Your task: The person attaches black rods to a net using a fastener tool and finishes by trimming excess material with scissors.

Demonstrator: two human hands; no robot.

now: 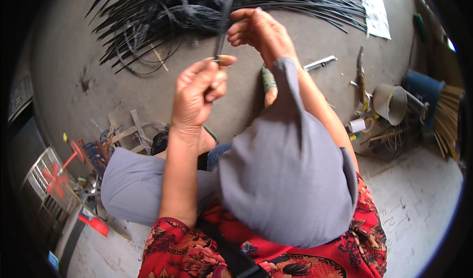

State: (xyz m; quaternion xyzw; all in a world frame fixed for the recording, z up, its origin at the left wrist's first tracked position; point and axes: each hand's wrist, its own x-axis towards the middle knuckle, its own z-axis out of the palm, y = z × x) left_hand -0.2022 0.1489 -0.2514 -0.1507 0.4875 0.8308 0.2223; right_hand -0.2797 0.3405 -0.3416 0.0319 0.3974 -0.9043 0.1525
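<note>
Item: black strip (222, 24), long axis near-vertical, running up from left hand (199, 93) past right hand (258, 29) toward strip pile (221, 7) at far floor edge. Left hand: thumb and fingers clenched on lower end. Right hand: fingers curled beside upper part; grasp cannot be told.

- Your left hand (199, 93) is raised, fingers curled, thumb pressed against the forefinger.
- Your right hand (258, 29) is just beyond it, fingers bent.

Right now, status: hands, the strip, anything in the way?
Left hand pinches black strip low. Right hand grips it higher. Strip runs up toward the black strip pile on the floor. Nothing between the hands.
</note>
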